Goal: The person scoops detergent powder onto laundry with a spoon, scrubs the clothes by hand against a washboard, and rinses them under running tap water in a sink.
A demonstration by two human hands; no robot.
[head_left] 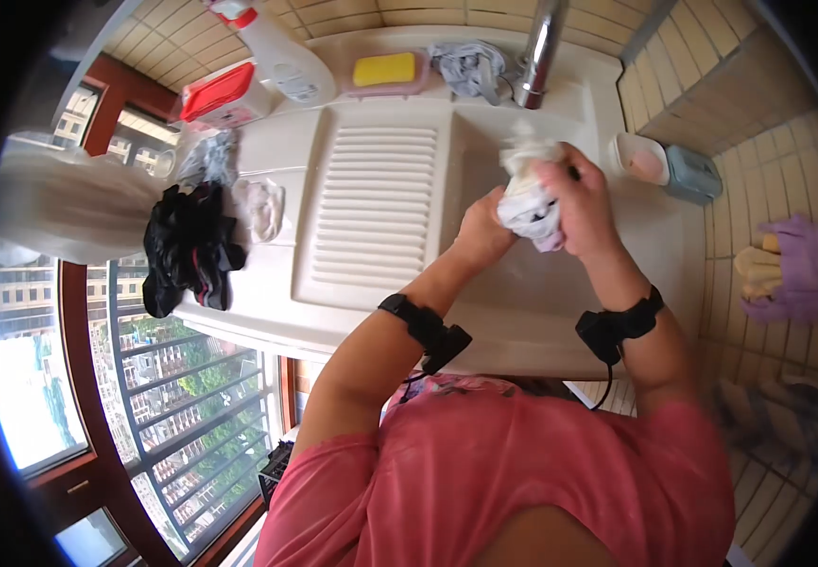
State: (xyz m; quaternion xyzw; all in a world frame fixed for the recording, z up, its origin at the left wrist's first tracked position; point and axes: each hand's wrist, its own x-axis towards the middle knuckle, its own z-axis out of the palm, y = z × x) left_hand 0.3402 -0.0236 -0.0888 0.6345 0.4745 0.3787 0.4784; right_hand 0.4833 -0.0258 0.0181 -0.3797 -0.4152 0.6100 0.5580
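Both of my hands hold a bunched white cloth (pixel 530 203) over the basin (pixel 569 293) of a white sink. My left hand (pixel 486 227) grips the cloth's left side, with its fingers partly hidden by the fabric. From the right, my right hand (pixel 584 200) is closed round the cloth. The cloth's upper end is blurred, and a small purplish patch shows at its lower end. Left of the basin lies the ribbed washboard (pixel 376 203) built into the sink.
Black clothing (pixel 196 246) and a small pale cloth (pixel 259 208) lie at the left. Along the back stand a red-lidded box (pixel 224 99), a spray bottle (pixel 286 61), a yellow sponge (pixel 383 69), a grey cloth (pixel 470 68) and the faucet (pixel 539 57). Soap dishes (pixel 640 159) sit right.
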